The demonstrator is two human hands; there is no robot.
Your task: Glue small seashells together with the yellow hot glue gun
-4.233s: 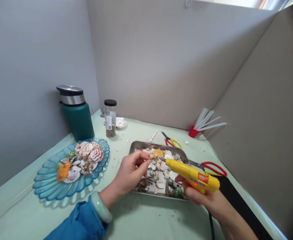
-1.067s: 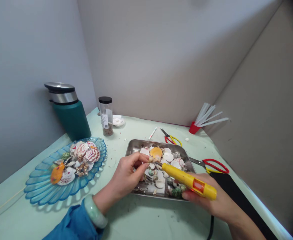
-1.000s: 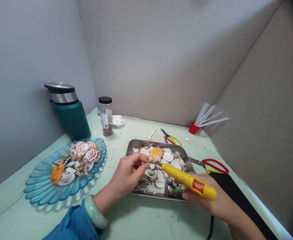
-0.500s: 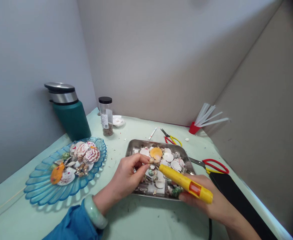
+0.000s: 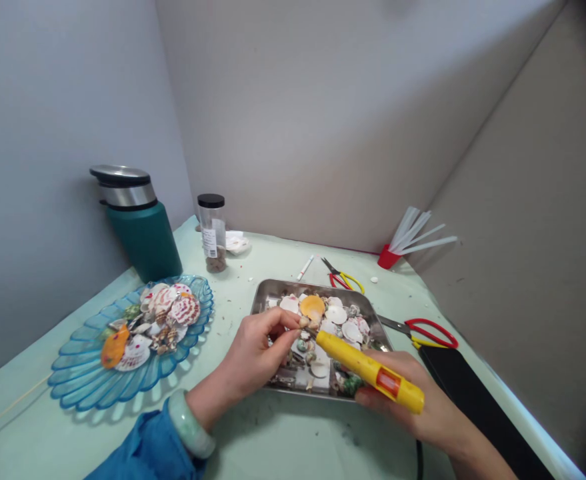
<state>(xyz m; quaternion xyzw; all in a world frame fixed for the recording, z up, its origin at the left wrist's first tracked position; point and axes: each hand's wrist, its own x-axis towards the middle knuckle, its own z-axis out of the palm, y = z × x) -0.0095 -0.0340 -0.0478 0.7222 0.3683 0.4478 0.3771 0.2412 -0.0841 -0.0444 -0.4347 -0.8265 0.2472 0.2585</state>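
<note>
Over the metal tray [image 5: 317, 396], my left hand [image 5: 263, 347] pinches a small seashell [image 5: 304, 322] between thumb and fingertips. My right hand [image 5: 403, 380] is wrapped round a yellow hot glue gun [image 5: 357, 360], whose nozzle points left and meets or nearly meets the small shell. Whether the tip touches it I cannot tell. Many shells lie in the tray below, among them an orange scallop shell [image 5: 313, 308] and white ones. My right fingers are partly hidden behind the glue gun.
On the left a blue scalloped plate [image 5: 77, 373] holds shells, with a green bottle [image 5: 145, 240] behind it. A black-lidded jar [image 5: 211, 233] stands at the back. Two scissors [image 5: 340, 277] lie beyond and right of the tray. A red cup [image 5: 387, 257] holds glue sticks.
The glue gun has shifted slightly left and down with my right hand, its nozzle staying by the small shell. My left hand has hardly moved.
</note>
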